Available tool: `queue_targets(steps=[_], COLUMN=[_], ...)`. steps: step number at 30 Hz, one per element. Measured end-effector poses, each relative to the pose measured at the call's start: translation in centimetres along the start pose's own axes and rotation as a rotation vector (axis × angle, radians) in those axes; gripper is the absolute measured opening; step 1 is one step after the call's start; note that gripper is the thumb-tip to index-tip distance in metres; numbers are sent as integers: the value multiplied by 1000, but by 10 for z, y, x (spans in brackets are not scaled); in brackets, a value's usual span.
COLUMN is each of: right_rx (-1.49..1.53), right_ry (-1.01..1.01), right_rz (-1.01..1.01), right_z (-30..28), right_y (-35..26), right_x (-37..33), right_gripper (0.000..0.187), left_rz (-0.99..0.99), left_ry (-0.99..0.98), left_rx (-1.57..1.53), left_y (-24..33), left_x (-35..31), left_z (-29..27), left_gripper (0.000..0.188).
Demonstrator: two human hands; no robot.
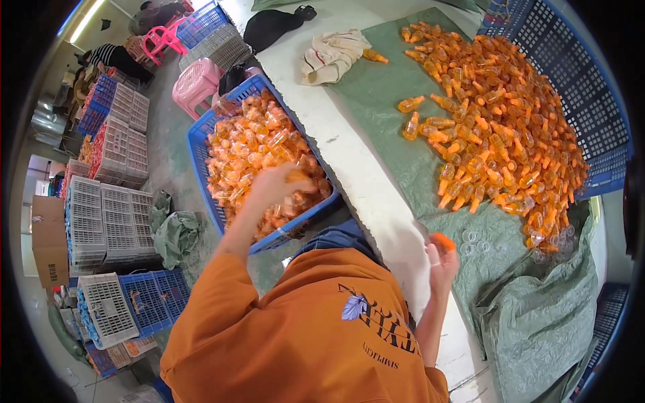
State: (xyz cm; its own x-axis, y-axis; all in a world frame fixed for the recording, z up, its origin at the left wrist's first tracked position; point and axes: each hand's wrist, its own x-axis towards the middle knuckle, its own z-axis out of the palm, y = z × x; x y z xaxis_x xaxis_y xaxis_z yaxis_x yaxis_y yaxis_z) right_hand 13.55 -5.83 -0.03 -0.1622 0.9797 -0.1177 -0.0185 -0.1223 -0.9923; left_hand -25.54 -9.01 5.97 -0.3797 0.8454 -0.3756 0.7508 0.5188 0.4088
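My left hand reaches over a blue plastic basket heaped with small orange bottles. Its fingers are apart and slightly blurred, just above the bottles. My right hand, at the table's edge, is closed round a small orange piece; the fingers hide the rest of it. Beyond that hand, a large pile of orange bottles lies on a green sheet. Several clear rings lie on the sheet near my right hand.
A second blue basket lies tilted behind the pile. A cloth and a black bag rest on the white tabletop. Pink stools, stacked crates and crumpled green sheeting stand on the left; people are farther back.
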Motion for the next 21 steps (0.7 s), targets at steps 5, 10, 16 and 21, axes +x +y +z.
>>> queue_targets(steps=[5,10,16,21], right_rx=[67,-557,-750,-958], right_ry=[244,310,575,507], right_rz=[178,-5,22,92], right_z=[-40,-47,-65,-71], right_y=[-5,-1,-42,-41], right_x=[-19,-12,-1,-10], right_gripper=[25,22,25,33], left_rz=[171,358,900,1049], left_ry=[306,211,-29,186], left_rx=[453,29,-81,211], left_y=[-76,77,253,273], left_x=[47,88,75,69], left_z=[12,24,101,156], left_gripper=[47,44,31,37])
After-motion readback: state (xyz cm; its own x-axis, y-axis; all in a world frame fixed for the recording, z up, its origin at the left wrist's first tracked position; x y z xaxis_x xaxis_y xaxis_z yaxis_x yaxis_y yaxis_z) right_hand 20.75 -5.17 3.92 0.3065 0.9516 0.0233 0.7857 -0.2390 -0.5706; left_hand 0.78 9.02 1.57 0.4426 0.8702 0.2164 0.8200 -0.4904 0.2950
